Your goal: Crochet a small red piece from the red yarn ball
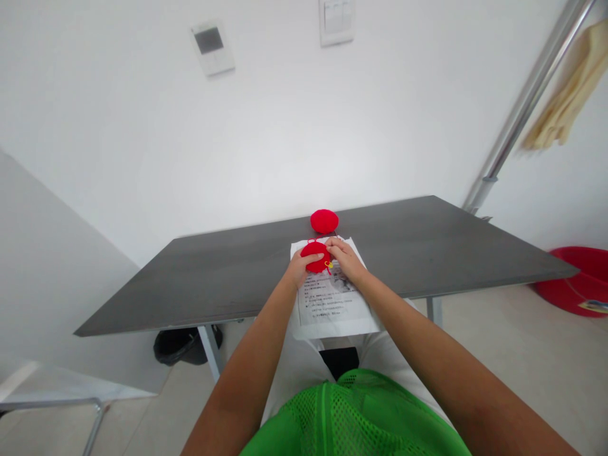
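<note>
A round red crocheted piece (pixel 314 258) is held in my left hand (pixel 297 266), the thumb lying across its front. A yellow stitch marker (pixel 329 265) hangs at its lower right edge, beside a short red yarn tail. My right hand (pixel 344 256) is closed in a pinch at the piece's right edge. A thin stick, apparently a crochet hook (pixel 335 234), pokes up from those fingers; its tip is hidden. Red yarn loops over the top of the piece. Just behind, a red yarn ball (pixel 324 221) rests on the table.
A printed sheet (pixel 327 316) lies under my hands and overhangs the front edge of the dark grey table (pixel 228 272). A white wall stands behind it. Below on the left is a black bin (pixel 178 347); a red basin (pixel 577 285) is on the floor at right.
</note>
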Tool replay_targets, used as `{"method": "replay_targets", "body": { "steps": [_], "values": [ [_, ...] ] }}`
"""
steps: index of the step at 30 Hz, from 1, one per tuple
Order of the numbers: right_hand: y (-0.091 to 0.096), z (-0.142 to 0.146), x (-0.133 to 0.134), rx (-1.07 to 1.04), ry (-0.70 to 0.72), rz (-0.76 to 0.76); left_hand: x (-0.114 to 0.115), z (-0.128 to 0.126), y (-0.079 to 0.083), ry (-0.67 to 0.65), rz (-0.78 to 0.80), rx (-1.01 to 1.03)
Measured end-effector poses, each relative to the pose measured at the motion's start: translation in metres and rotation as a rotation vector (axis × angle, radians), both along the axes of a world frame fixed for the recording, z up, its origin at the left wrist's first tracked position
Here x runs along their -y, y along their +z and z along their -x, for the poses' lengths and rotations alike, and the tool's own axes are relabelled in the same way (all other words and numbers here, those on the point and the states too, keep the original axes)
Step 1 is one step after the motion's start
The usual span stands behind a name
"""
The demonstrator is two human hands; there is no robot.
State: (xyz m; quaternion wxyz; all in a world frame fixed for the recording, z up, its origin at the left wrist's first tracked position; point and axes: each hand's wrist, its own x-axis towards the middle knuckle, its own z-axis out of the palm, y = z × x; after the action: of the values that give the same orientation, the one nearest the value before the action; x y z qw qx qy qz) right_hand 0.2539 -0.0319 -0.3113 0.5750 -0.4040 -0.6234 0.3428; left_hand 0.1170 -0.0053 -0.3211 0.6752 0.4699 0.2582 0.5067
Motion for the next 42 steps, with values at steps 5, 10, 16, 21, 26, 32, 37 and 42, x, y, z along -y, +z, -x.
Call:
{"method": "replay_targets", "body": {
  "steps": [5,10,16,21,26,32,37,42],
  "values": [
    [0.0013,0.0005,0.0015,0.005,-0.004,0.005,-0.0004,0.0,-0.0004,-0.01,0.001,0.01],
    [0.0029,0.0002,0.0023,-0.016,0.017,0.003,-0.0003,0.0007,-0.0003,-0.013,0.009,0.002],
    [0.003,0.0001,0.0013,-0.048,0.049,0.008,-0.0005,0.0,-0.0005,-0.022,0.003,0.028],
    [0.0032,0.0007,0.0019,-0.056,0.064,0.017,-0.0036,-0.001,-0.0025,0.026,0.004,0.061],
    [0.0024,0.0002,0.0016,-0.054,0.072,0.019,-0.0044,-0.0003,-0.003,0.021,0.001,0.061],
    [0.0023,-0.0005,0.0009,-0.073,0.097,0.026,-0.0032,-0.0001,-0.0016,-0.003,0.012,0.08],
    [0.0024,-0.0008,0.0008,-0.083,0.116,0.016,-0.005,-0.0004,-0.0016,-0.023,0.026,0.115],
    [0.0022,-0.0009,0.0005,-0.083,0.123,0.022,-0.0067,-0.0003,-0.0023,-0.038,0.036,0.118]
  ]
}}
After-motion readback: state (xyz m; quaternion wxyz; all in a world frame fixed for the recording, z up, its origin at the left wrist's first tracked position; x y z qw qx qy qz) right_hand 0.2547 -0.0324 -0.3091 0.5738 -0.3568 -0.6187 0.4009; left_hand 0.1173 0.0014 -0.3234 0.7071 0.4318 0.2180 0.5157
